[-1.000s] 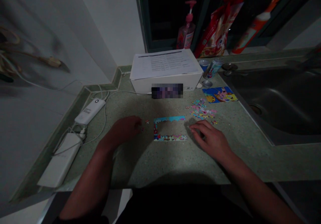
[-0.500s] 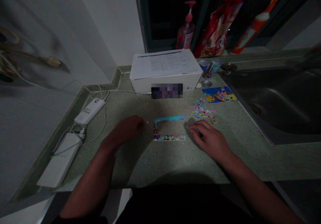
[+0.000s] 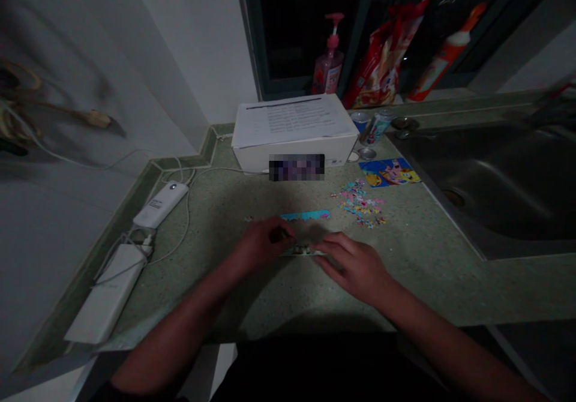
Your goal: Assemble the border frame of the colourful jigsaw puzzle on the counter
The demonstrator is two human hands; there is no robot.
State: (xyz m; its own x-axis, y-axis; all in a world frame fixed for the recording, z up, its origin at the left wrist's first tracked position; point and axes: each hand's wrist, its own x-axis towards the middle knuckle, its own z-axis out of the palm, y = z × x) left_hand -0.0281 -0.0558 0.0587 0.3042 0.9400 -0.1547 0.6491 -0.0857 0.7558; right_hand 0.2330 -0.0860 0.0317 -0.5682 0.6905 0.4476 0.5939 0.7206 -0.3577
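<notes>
A partly assembled jigsaw puzzle lies on the counter in front of me. Its blue top row (image 3: 306, 215) shows whole, while my hands cover much of the multicoloured bottom row (image 3: 303, 250). My left hand (image 3: 263, 245) is over the puzzle's left side, thumb and fingers pinched above the bottom row; whatever they hold is too small to make out. From the right, my right hand (image 3: 355, 265) reaches to the right end of that row, fingers stretched and thumb apart. Loose puzzle pieces (image 3: 249, 218) lie left of the top row.
A heap of puzzle pieces (image 3: 357, 201) and a cartoon picture card (image 3: 390, 173) lie right of the puzzle. Behind stands a white box (image 3: 292, 144) with a blurred dark device before it. Power bank (image 3: 105, 291) and cables lie left; a sink (image 3: 481, 246) is right.
Both hands have moved inward over the puzzle, the left to the right and the right to the left. They now cover its left side and most of the bottom row.
</notes>
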